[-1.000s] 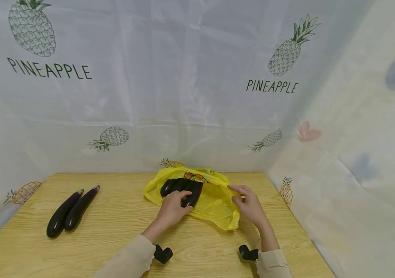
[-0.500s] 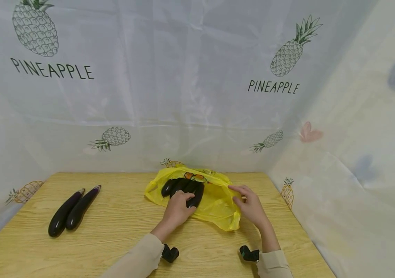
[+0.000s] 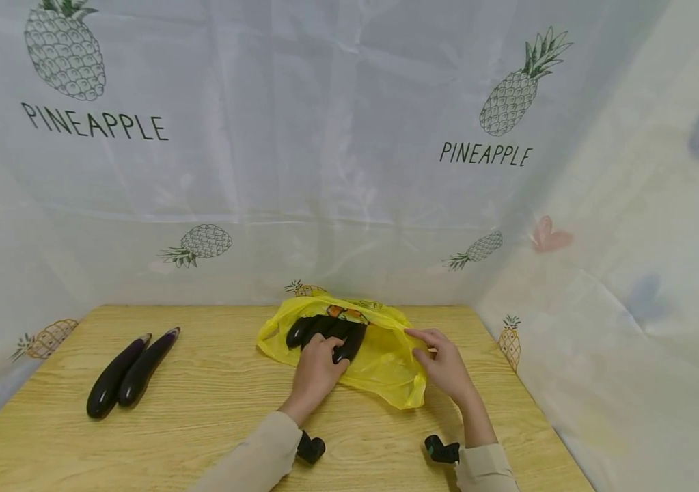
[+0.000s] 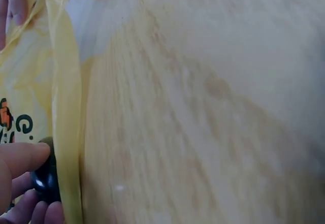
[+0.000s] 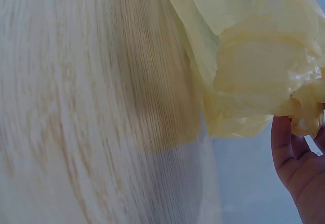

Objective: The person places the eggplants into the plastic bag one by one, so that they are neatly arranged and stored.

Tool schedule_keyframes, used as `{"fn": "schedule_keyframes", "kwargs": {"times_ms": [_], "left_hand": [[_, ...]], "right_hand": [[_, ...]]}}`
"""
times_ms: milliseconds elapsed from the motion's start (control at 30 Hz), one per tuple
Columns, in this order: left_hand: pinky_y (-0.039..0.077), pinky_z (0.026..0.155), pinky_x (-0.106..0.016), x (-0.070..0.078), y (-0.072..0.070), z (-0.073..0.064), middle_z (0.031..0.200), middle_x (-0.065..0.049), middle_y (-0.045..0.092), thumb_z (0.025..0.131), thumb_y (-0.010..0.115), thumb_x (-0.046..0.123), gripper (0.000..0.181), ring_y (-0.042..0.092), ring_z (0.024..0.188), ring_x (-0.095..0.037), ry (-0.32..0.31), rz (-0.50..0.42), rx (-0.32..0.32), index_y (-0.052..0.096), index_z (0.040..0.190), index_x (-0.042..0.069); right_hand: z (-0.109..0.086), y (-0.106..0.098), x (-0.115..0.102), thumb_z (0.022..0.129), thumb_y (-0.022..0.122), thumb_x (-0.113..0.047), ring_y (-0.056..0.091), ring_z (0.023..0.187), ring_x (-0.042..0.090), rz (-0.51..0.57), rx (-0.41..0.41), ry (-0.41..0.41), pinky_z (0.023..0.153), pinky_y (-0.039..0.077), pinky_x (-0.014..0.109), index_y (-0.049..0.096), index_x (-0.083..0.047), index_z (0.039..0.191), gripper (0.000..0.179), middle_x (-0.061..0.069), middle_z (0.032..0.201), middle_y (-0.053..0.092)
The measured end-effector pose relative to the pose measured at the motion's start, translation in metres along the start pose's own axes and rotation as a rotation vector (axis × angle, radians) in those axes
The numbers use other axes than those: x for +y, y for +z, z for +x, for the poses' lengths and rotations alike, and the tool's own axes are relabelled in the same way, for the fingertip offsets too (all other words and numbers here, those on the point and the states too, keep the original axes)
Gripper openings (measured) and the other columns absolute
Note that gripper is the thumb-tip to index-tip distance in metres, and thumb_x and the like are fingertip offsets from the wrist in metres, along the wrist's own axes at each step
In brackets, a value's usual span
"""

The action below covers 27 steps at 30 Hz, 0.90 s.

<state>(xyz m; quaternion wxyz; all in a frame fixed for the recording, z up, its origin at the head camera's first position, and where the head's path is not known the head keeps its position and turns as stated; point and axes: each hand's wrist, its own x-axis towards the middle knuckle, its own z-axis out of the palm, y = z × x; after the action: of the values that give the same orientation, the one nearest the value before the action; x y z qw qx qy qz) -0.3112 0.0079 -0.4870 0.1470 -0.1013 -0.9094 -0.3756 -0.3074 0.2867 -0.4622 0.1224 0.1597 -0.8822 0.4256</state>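
A yellow plastic bag (image 3: 386,362) lies on its side with its mouth toward me, and several dark eggplants (image 3: 309,329) lie side by side in it. My left hand (image 3: 317,372) reaches into the mouth and grips the rightmost eggplant (image 3: 352,342). In the left wrist view, thumb and fingers close round the dark, glossy end of that eggplant (image 4: 46,181). My right hand (image 3: 445,362) pinches the right edge of the bag's mouth; the right wrist view shows thin yellow film (image 5: 307,107) gathered between its fingers.
Two more eggplants (image 3: 147,369) lie together on the left part of the wooden table (image 3: 214,424). A white sheet printed with pineapples (image 3: 324,171) hangs behind the table and along its sides.
My left hand has moved right and slightly deeper into the bag, and the gripped eggplant's near end has shifted farther in. My right hand stays at the bag's edge.
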Motion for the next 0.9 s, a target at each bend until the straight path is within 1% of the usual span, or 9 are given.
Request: {"fn": "schedule_keyframes", "kwargs": {"times_ms": [67,167,367,467,600,900], "left_hand": [[0.053,0.072,-0.035,0.001,0.003,0.001,0.1,-0.007,0.061,0.092,0.086,0.018,0.034,0.058,0.083,-0.019,-0.014,0.005,0.018,0.078,0.122,0.006],[0.055,0.071,-0.036,0.001,0.007,0.001,0.102,-0.007,0.062,0.091,0.087,0.02,0.033,0.06,0.082,-0.019,-0.029,-0.001,0.042,0.078,0.12,0.007],[0.05,0.065,-0.033,-0.002,0.011,0.003,0.097,-0.003,0.059,0.091,0.087,0.025,0.032,0.053,0.074,-0.015,-0.075,-0.034,0.062,0.078,0.118,0.01],[0.049,0.065,-0.032,-0.005,0.012,0.004,0.095,-0.002,0.058,0.091,0.087,0.026,0.032,0.052,0.073,-0.014,-0.063,-0.038,0.07,0.078,0.117,0.01],[0.048,0.064,-0.032,-0.008,0.01,0.003,0.093,-0.003,0.058,0.09,0.088,0.025,0.033,0.052,0.074,-0.015,-0.026,-0.054,0.067,0.078,0.116,0.008],[0.045,0.063,-0.029,-0.009,0.006,0.004,0.09,0.001,0.056,0.089,0.089,0.025,0.033,0.049,0.074,-0.013,-0.015,-0.045,0.041,0.079,0.117,0.01]], "right_hand": [[0.0,0.0,-0.001,0.103,0.067,0.0,0.057,0.097,0.022,0.0,0.0,0.004,0.085,0.057,0.029,0.069,-0.017,0.143,0.044,0.007,0.132,0.065],[-0.001,-0.001,-0.001,0.103,0.067,0.001,0.056,0.097,0.023,0.0,0.0,0.009,0.083,0.056,0.029,0.069,-0.017,0.143,0.044,0.007,0.133,0.065],[-0.001,-0.001,-0.001,0.103,0.068,0.0,0.056,0.098,0.022,-0.004,0.001,0.012,0.084,0.056,0.029,0.069,-0.019,0.143,0.045,0.007,0.134,0.065],[0.0,0.0,0.0,0.103,0.068,0.0,0.057,0.098,0.023,-0.002,-0.002,0.009,0.084,0.056,0.029,0.069,-0.019,0.143,0.045,0.007,0.134,0.065],[0.0,0.0,0.0,0.103,0.068,0.0,0.057,0.098,0.023,0.0,-0.004,0.012,0.085,0.057,0.03,0.069,-0.019,0.143,0.045,0.007,0.135,0.065],[0.0,0.001,0.0,0.103,0.067,0.0,0.058,0.1,0.022,-0.01,0.007,0.009,0.087,0.057,0.031,0.069,-0.019,0.143,0.045,0.007,0.133,0.065]]}}
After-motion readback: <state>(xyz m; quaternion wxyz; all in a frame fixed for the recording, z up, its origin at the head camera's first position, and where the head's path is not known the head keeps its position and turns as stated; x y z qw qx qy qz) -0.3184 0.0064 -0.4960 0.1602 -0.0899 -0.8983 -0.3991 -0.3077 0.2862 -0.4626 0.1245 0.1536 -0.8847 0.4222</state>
